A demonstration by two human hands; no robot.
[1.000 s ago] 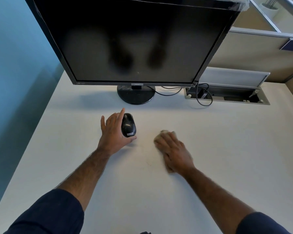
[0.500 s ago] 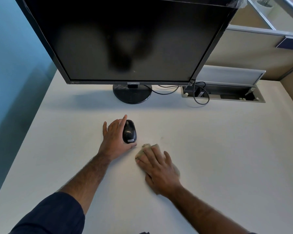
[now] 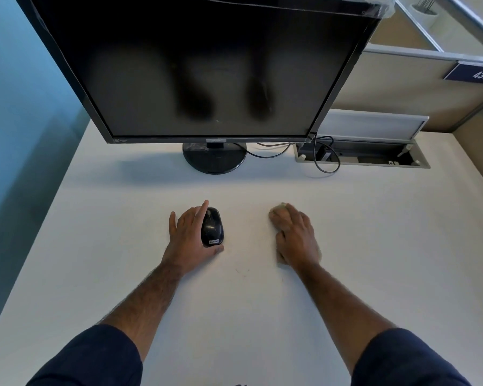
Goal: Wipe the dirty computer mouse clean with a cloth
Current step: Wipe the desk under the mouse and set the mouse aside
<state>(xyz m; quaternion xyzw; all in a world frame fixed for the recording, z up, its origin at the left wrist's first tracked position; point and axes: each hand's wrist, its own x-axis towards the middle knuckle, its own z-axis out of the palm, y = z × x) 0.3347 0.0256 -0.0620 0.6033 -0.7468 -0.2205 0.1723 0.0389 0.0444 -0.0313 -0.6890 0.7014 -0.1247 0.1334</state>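
Note:
A black computer mouse (image 3: 212, 226) with a small label at its near end rests on the white desk (image 3: 248, 302). My left hand (image 3: 188, 238) cups it from the left, index finger along its far side and thumb under its near end. A beige cloth (image 3: 280, 209) lies flat on the desk to the right of the mouse. My right hand (image 3: 294, 236) presses down on it and covers most of it; only its edges show. Hand and cloth are about a hand's width from the mouse.
A dark monitor (image 3: 207, 68) on a round black stand (image 3: 214, 160) rises at the back of the desk. An open cable tray (image 3: 363, 157) with looping black wires (image 3: 326, 160) sits at the back right. A blue wall runs along the left, office partitions behind.
My right hand has slid the cloth across the desk, first toward the mouse, now away to the right. My left hand stays on the mouse.

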